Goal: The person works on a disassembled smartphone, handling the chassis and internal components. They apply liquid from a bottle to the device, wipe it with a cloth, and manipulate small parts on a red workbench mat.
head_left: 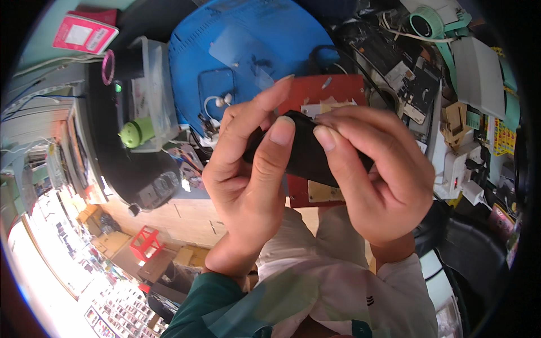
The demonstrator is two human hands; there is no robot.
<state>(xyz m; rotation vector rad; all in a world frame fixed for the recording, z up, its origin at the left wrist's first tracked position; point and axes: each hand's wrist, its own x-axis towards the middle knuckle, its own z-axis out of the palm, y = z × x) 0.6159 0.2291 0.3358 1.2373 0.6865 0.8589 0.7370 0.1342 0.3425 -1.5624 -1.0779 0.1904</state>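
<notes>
In front of my chest I hold a black, flat, soft-looking piece (309, 151) with both hands; its exact kind cannot be made out. My left hand (248, 163) grips its left edge, with the thumb pressed on its upper part and the forefinger raised. On the other side my right hand (386, 169) pinches the top edge between thumb and fingertips. A red board (344, 84) with small metal parts lies beneath the black piece, partly hidden by it and my hands.
A blue mat (194, 42) bears white earphones (224, 100) and small dark bits. Leftward are a clear plastic bin (160, 93), a green figure (138, 133) and a clear bottle (159, 191). Phone parts (420, 84), a teal fan (426, 23) and cables crowd the right.
</notes>
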